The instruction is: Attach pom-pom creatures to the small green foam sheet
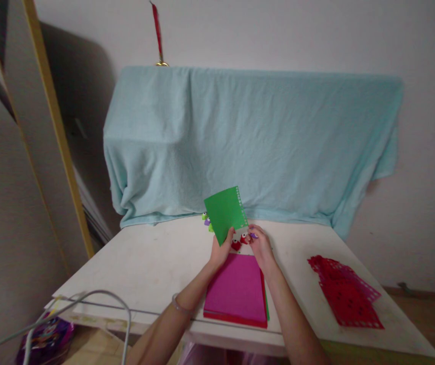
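Note:
My left hand point(221, 249) pinches the lower corner of a green sheet point(225, 213) with a punched right edge and holds it tilted up above the table. My right hand point(260, 245) is closed just to the right of it, fingertips pinching a small purple piece point(253, 235). Between the hands lie small red googly-eyed shapes point(239, 244). Small green and purple shapes point(206, 220) peek out behind the green sheet. Under my wrists lies a stack of sheets point(237, 290), magenta on top, with red and green edges showing beneath.
A white table point(149, 263) carries everything. A pile of red perforated sheets point(344, 291) lies at the right. A light-blue towel point(247, 142) drapes something bulky at the back. A grey cable point(99, 299) loops at the front left. Boards point(46, 126) lean at the left.

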The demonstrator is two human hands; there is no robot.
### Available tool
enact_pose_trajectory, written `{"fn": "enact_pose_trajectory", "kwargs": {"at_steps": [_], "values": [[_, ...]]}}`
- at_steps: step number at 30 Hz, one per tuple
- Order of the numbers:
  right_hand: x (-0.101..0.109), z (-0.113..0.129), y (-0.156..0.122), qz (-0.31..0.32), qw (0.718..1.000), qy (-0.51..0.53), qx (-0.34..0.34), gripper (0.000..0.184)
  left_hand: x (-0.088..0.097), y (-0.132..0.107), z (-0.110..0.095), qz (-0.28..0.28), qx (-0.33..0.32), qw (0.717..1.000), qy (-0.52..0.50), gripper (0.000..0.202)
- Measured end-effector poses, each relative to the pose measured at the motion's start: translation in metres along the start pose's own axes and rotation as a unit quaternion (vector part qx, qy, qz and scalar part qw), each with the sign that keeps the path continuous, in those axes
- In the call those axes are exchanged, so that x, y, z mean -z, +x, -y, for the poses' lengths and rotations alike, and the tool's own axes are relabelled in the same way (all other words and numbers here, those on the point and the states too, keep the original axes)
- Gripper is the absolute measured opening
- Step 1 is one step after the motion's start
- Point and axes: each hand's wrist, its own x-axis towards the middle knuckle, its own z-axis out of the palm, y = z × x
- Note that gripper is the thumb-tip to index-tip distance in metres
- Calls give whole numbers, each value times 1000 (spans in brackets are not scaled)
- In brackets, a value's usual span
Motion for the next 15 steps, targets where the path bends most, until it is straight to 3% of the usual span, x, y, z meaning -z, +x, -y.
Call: {"fn": "enact_pose_trajectory", "kwargs": {"at_steps": [6, 15], "values": [[-4, 1, -7, 41, 994, -100, 1, 25, 0, 1, -1, 8, -5, 1000, -2, 45], [-3, -1, -6, 50, 993, -104, 15, 29, 1, 1, 1, 35, 28, 999, 10, 45]]}}
